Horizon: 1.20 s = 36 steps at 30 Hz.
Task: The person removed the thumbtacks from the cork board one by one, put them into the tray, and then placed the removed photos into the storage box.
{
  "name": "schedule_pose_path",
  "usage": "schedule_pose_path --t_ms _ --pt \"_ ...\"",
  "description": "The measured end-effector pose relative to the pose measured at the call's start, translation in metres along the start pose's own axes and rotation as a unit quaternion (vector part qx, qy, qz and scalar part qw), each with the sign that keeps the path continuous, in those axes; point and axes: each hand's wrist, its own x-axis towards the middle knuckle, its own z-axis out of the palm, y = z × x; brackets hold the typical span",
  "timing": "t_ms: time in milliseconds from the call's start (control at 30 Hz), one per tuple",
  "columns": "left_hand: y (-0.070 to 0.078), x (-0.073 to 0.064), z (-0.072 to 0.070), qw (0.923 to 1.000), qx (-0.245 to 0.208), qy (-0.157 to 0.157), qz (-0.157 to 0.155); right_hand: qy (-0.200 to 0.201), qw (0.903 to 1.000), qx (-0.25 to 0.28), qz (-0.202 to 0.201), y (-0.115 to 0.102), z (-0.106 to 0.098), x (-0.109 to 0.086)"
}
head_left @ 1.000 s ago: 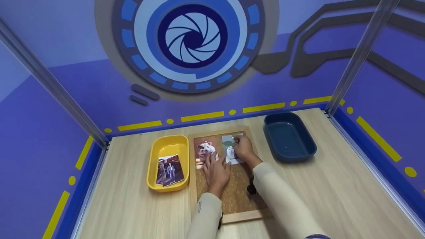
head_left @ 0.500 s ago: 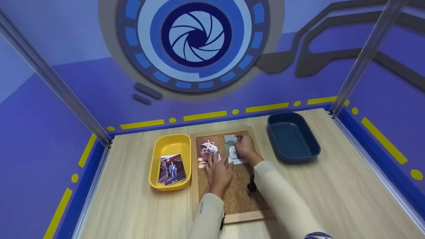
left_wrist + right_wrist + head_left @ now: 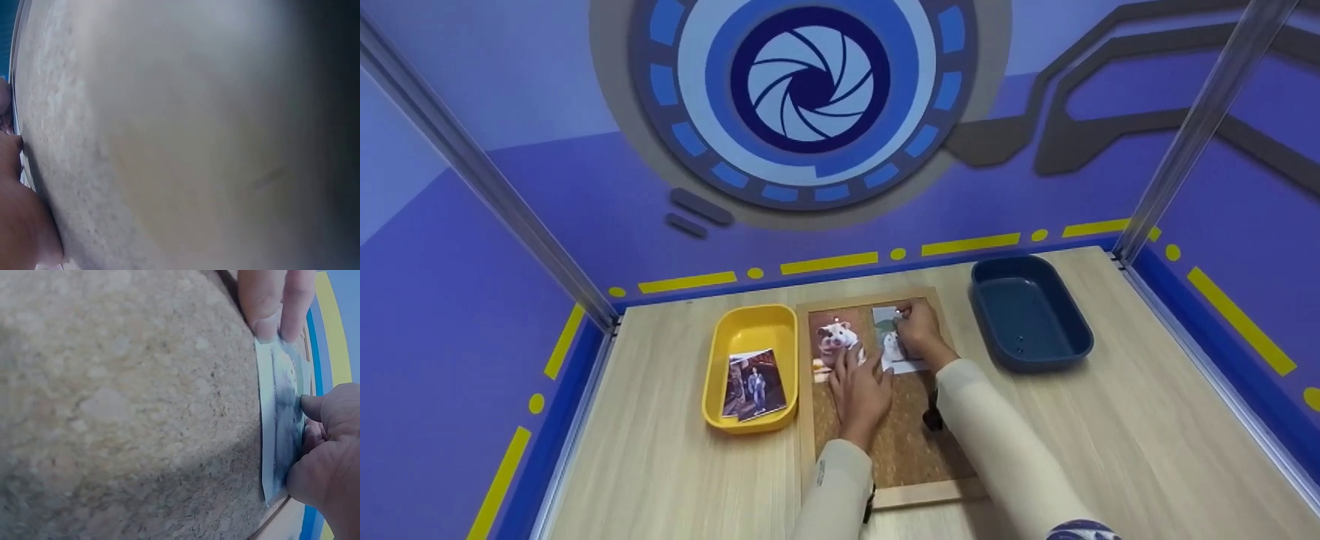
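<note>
A framed cork board (image 3: 915, 442) lies on the table with two photos at its far end. The left one, a hamster photo (image 3: 829, 337), has a small pin near its top. Beside it is a photo of a white animal (image 3: 891, 345) on a green-grey ground. My left hand (image 3: 861, 394) rests with spread fingers across the lower edges of both photos. Over the right photo's top, my right hand (image 3: 921, 330) has curled fingers and pinches a small shiny push pin (image 3: 898, 310). In the right wrist view, the thumb (image 3: 312, 406) touches the photo's surface.
Left of the board stands a yellow tray (image 3: 712, 375) holding photos of a person (image 3: 757, 386). A dark blue tray (image 3: 1031, 300) with small shiny pins (image 3: 1020, 345) stands at the right. Printed walls (image 3: 690, 270) and metal posts (image 3: 1177, 142) enclose the table.
The head view has shifted slightly, so everything sits a little further right. Both hands keep their places on the photos, with the right fingers moving only slightly around the pin.
</note>
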Motion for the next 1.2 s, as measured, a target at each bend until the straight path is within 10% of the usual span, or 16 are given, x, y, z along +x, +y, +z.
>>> schedule_pose_path --t_ms 700,1200 --pt "0.003 -0.001 -0.002 0.9998 0.006 -0.011 -0.015 -0.026 0.9941 0.009 0.105 -0.014 -0.007 0.006" --pt "0.002 -0.002 -0.001 0.9999 -0.001 -0.006 -0.008 -0.035 0.9972 0.005 0.066 -0.002 -0.009 0.01"
